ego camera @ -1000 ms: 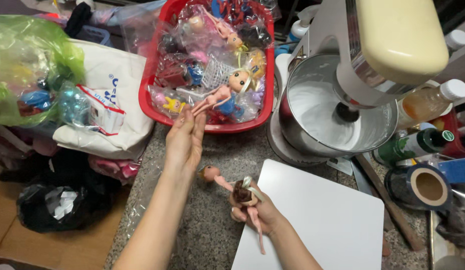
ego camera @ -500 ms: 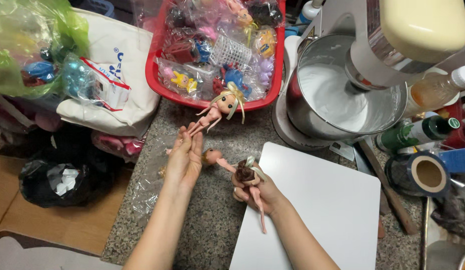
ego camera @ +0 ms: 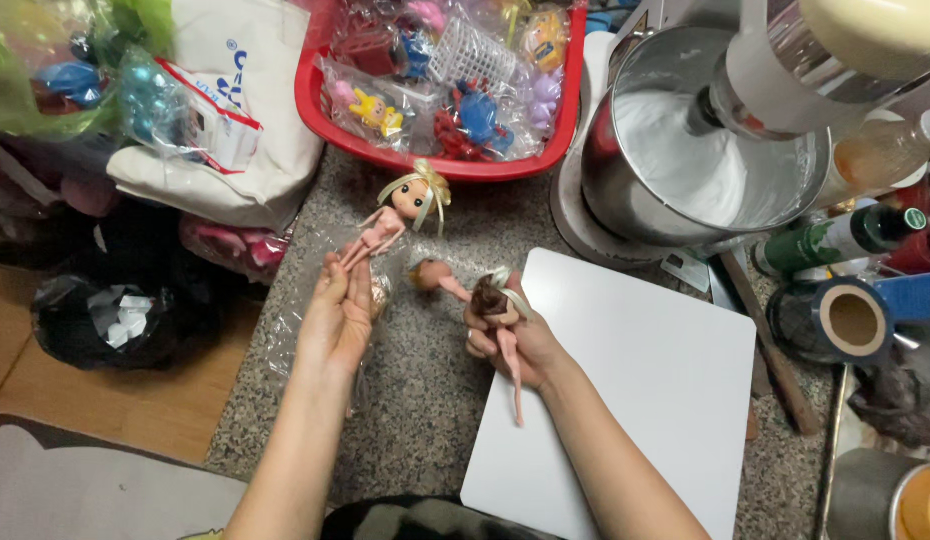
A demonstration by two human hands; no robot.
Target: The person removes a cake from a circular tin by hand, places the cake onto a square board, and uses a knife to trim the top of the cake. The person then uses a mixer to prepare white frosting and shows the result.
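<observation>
Left forearm comes in from bottom centre-left, angled up toward mid-frame. Left hand is stretched long, fingers straight and together pointing up, fingertips pinching the legs of a blonde doll. Doll sits just above the hand, over the speckled table, just below the red basket of bagged toys at upper centre. Doll's long axis runs diagonal: head with pale ribbon toward upper right, legs toward lower left into the fingers. Crinkled clear wrap lies under and beside the left hand.

Between the hands: a small orange-haired doll lies on the table, head to the left, body toward the right hand; whether it touches that hand I cannot tell.

Right forearm enters from bottom centre-right, angled up-left. Right hand is curled closed around a dark-haired doll, at the left edge of the white board. Head sticks out above the fingers, legs hang out below along the wrist. Long axis near vertical, head up, feet down.

Right side: steel mixer bowl with white contents at upper right, green bottle and blue tape roll at the right edge. Left side: white tote bag at upper left, black bag below it.
</observation>
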